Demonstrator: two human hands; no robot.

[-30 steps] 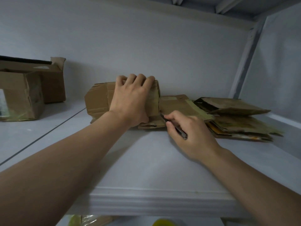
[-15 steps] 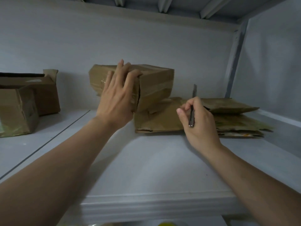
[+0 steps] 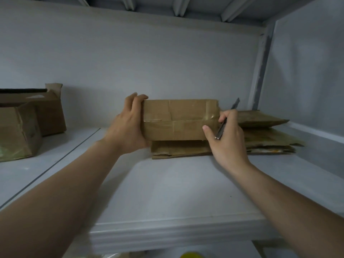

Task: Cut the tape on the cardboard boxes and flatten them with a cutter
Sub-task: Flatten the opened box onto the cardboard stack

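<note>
Left hand (image 3: 128,127) grips the closed taped box (image 3: 178,118), right hand (image 3: 228,144) pinches the cutter (image 3: 220,131)

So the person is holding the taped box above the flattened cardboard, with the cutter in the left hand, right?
Not quite. The head view shows the cutter in the right hand, not the left; the left hand grips the taped box, held above the flattened cardboard.
</note>
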